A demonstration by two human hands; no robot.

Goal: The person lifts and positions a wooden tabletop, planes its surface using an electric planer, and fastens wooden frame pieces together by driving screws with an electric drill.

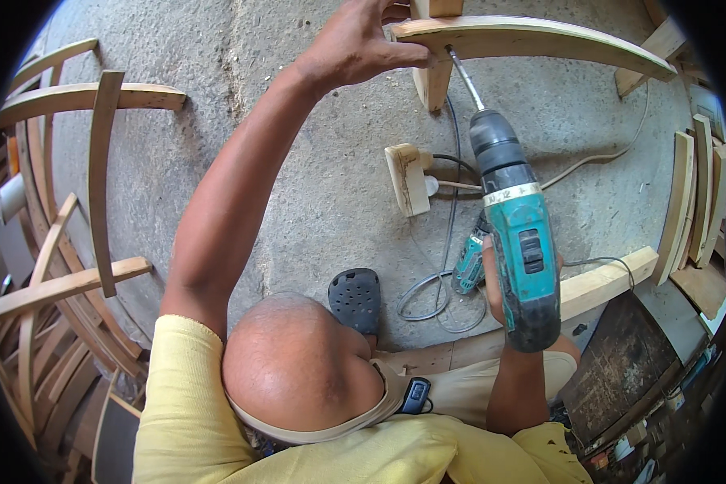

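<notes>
My right hand [493, 282] is wrapped around the grip of a teal and black cordless drill [527, 242], mostly hidden beneath its body. The drill's long bit [465, 78] points up and away, its tip against the near face of a curved wooden rail [540, 39] close to the rail's left end. That rail crosses an upright wooden post [434, 85]. At this joint my left hand [367, 47] grips the wooden frame, the thumb pressed along the rail's end and the other fingers partly cut off by the upper edge.
A second teal drill [469, 262] lies on the concrete floor beside a cable loop. Near it stands a whitish socket box [408, 179] with plugged-in cords. Curved wooden frames [105, 177] crowd the left; wooden pieces [676, 202] and a dark board [621, 363] lie right. My clog [355, 300] rests between.
</notes>
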